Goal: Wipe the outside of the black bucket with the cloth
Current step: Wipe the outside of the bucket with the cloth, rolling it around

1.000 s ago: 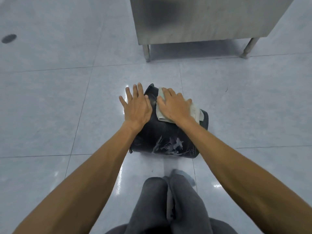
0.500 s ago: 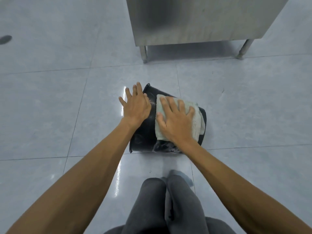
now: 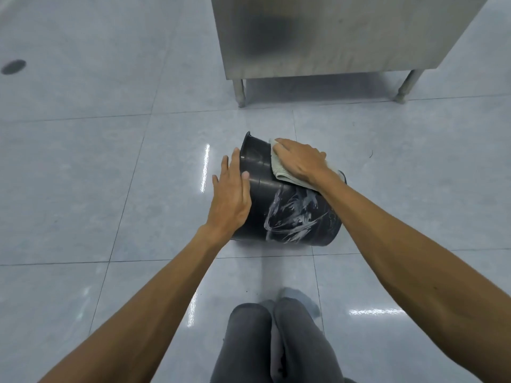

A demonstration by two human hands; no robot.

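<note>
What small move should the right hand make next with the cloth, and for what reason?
Probably slide the right hand with the cloth back toward the near end of the black bucket. The cloth sits by the far rim, while white streaks cover the near wall. The left hand lies flat on the bucket's side.

Bare forearms [image 3: 154, 294]; grey trousers [image 3: 276, 344] cover the knees.

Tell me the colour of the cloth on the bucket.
Pale greenish-grey cloth, clearest in the head view.
</note>
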